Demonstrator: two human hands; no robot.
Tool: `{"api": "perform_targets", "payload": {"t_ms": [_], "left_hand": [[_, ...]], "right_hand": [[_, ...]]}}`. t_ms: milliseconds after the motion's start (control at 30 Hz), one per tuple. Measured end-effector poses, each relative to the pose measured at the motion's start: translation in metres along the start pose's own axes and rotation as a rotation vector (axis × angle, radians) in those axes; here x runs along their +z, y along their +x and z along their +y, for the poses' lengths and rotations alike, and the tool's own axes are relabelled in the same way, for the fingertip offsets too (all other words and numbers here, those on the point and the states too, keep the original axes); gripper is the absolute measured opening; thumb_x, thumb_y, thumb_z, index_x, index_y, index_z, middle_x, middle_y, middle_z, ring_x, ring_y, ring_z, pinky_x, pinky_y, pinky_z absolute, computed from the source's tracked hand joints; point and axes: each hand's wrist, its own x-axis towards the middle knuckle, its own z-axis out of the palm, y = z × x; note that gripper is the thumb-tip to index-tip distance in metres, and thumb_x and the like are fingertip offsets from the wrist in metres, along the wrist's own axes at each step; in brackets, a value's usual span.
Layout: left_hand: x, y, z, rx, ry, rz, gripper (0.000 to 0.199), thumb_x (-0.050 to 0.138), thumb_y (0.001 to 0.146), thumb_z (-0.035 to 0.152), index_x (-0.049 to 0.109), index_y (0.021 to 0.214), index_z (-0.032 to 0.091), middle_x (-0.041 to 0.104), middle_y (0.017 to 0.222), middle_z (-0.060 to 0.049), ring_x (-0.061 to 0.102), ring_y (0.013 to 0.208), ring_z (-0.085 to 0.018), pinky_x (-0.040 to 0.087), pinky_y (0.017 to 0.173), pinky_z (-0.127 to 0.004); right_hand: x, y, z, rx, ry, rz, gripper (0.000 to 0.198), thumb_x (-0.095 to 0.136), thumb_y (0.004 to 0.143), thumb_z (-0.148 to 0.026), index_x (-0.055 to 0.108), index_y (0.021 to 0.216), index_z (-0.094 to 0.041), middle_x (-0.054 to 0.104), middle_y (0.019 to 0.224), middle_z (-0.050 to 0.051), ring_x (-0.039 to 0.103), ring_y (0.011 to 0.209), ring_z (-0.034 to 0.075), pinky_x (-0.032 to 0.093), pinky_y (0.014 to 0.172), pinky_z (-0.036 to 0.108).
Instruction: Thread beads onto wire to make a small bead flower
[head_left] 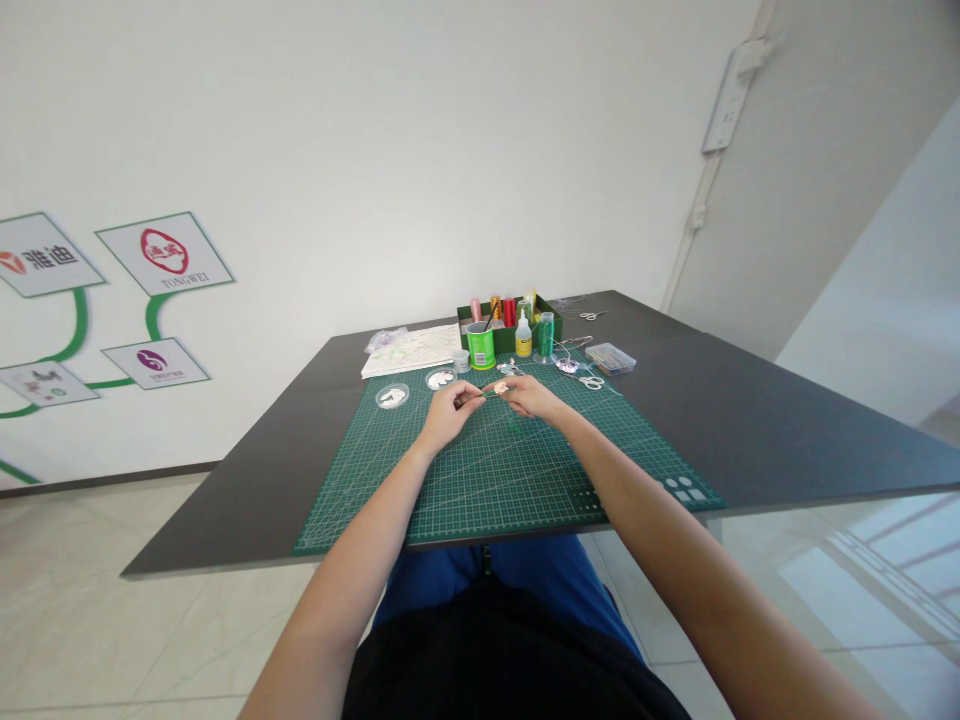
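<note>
Above the green cutting mat point(480, 480), my two hands meet around a small pale craft flower point(501, 388) with a thin green stem. My left hand point(451, 408) is closed, its thumb and fingertips pinching the stem. My right hand point(531, 397) has its fingers bent at the flower's head and appears to pinch it; the fingertips are partly hidden. Just left of the hands, two clear round dishes hold white pieces: a nearer dish point(392, 397) and a farther dish point(441, 379).
Behind my hands stand a bright green can point(481, 346), a glue bottle point(523, 337), a green thread spool point(546, 335) and a green box point(555, 318) of spools. Scissors point(591, 382) and a clear plastic case point(610, 358) lie right; white quilted sheets point(412, 351) lie back left.
</note>
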Motion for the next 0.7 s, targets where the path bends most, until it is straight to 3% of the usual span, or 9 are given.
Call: {"api": "perform_targets", "payload": {"t_ms": [367,700], "left_hand": [[-0.007,0.003,-0.004,-0.032,0.078,0.211,0.014,0.066,0.085,0.03,0.069,0.087,0.017,0.068,0.079,-0.002,0.054,0.065,-0.013,0.043,0.065,-0.026],[-0.01,0.007,-0.017,-0.071,0.069,0.275,0.016,0.067,0.085,0.033,0.069,0.086,0.018,0.068,0.08,-0.003,0.055,0.066,-0.013,0.044,0.065,-0.025]], "right_hand": [[-0.001,0.0,0.001,0.03,-0.08,-0.153,0.04,0.053,0.088,-0.022,0.069,0.121,-0.004,0.038,0.034,-0.01,0.029,0.03,0.007,0.024,0.035,0.018],[0.0,-0.002,-0.001,0.042,-0.133,-0.216,0.041,0.055,0.088,-0.026,0.071,0.121,-0.007,0.04,0.036,-0.01,0.032,0.03,0.007,0.025,0.036,0.019]]}}
